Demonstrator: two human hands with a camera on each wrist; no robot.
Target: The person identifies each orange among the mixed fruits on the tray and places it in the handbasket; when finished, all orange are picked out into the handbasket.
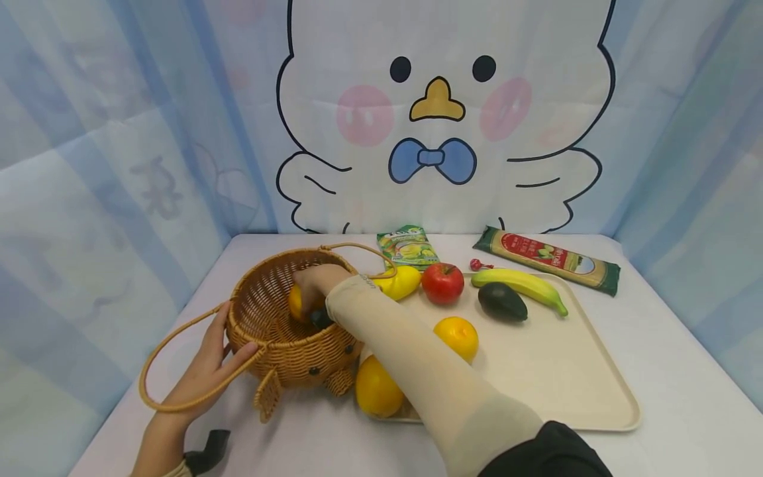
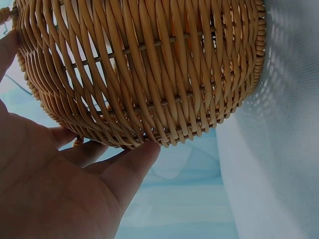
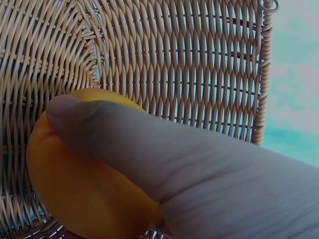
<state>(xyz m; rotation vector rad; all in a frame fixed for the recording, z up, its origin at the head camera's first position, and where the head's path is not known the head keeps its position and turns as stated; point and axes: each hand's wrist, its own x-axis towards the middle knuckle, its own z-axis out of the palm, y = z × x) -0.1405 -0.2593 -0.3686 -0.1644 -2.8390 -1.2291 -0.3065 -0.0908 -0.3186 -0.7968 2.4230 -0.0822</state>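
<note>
On the left of the table, a brown wicker basket (image 1: 298, 361) with a looped handle stands tilted, its inside partly visible. My left hand (image 1: 205, 377) holds its left side, thumb by the near rim and fingers round the far side; in the left wrist view the fingers (image 2: 134, 167) lie along the weave. The handle loop hangs across this hand. Reaching inside, my right hand (image 1: 318, 285) grips an orange (image 3: 94, 199). Its thumb (image 3: 99, 124) lies across the fruit in the right wrist view, while the other fingers are mostly hidden.
Beside the basket lies a cream tray (image 1: 566, 371) with a lemon (image 1: 405, 281), apple (image 1: 443, 283), avocado (image 1: 503, 302), banana (image 1: 518, 283) and two more oranges (image 1: 459, 334). Behind are a green candy bag (image 1: 408, 246), a lollipop (image 1: 475, 264) and a long noodle packet (image 1: 548, 258).
</note>
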